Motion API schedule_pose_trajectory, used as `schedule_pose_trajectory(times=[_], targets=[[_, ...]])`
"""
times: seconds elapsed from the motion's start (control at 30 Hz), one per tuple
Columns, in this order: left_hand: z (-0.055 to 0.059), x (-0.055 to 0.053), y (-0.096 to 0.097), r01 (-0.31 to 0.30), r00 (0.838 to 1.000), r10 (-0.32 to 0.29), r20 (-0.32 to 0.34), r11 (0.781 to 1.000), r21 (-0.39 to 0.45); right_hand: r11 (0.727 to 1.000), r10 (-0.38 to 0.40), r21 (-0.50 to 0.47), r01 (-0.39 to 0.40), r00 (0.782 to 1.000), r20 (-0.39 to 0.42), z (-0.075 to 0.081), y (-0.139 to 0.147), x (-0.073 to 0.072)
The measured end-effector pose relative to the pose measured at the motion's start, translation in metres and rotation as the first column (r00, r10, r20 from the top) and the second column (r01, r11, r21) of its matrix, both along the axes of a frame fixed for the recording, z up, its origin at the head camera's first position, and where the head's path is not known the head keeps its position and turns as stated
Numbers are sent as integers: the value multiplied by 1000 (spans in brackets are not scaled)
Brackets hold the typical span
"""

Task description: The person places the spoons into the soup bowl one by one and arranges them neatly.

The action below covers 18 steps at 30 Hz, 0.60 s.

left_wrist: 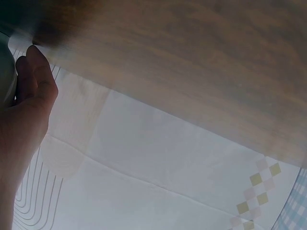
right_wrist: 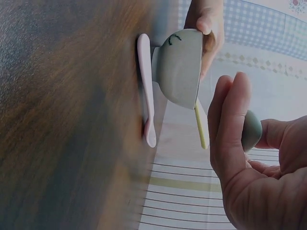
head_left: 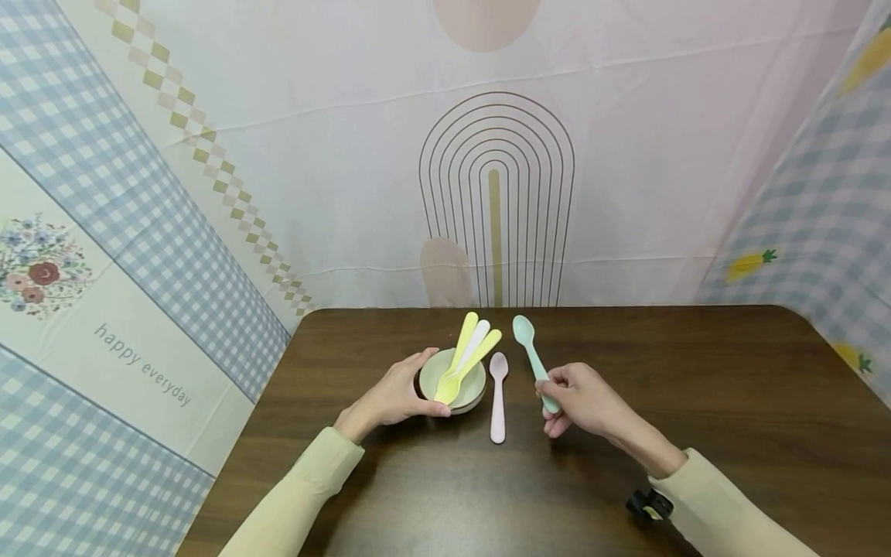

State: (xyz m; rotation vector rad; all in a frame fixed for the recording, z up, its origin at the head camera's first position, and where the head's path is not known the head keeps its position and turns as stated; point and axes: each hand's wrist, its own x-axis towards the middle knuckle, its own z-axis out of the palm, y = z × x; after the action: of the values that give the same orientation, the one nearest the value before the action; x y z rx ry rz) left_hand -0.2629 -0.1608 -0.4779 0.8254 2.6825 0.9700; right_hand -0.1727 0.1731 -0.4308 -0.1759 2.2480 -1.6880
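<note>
a: what has the right grip (head_left: 579, 397) got?
b: the green spoon (head_left: 534, 357), pinched by its handle between thumb and fingers. it's raised off the table (head_left: 418, 495), head pointing toward the far edge.
a: and the left grip (head_left: 398, 394)?
b: curled round the bowl (head_left: 431, 373), thumb at the near rim, fingers along the far left side.
a: how does the bowl stand?
b: upright on the table, left of the green spoon. the right wrist view shows its pale outer wall with a dark mark on it.
a: what's in it?
b: two yellow spoons (head_left: 475, 361) and a white spoon (head_left: 477, 337), bunched close, the white handle between the yellow ones. the yellow heads are down in the bowl, and all three handles lean out over the far rim. i can't make out the white head.
a: what's next to the bowl?
b: the pink spoon (head_left: 497, 396), lying on the table just to its right, handle toward the person.
a: farther out?
b: pale sleeves (head_left: 316, 476), a black device (head_left: 649, 505) by the right cuff, and a wall cloth (head_left: 334, 193) with arched lines behind the table.
</note>
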Motion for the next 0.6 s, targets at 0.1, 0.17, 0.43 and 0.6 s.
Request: schedule_pose_trajectory(times=[0.1,0.17,0.43,0.6], targets=[[0,0,0,-3,1000,3,2,1000,-1,1000,15,-5,-15,1000,-9,0,0,-1],[0,0,0,-5,1000,5,2,1000,0,1000,22,-8,-22,1000,-13,0,1,-1],[0,0,0,-7,1000,7,5,1000,0,1000,29,-8,-30,999,-17,0,4,-5],[0,0,0,-9,1000,9,6,1000,0,1000,5,-14,-6,1000,-21,2,6,-7]])
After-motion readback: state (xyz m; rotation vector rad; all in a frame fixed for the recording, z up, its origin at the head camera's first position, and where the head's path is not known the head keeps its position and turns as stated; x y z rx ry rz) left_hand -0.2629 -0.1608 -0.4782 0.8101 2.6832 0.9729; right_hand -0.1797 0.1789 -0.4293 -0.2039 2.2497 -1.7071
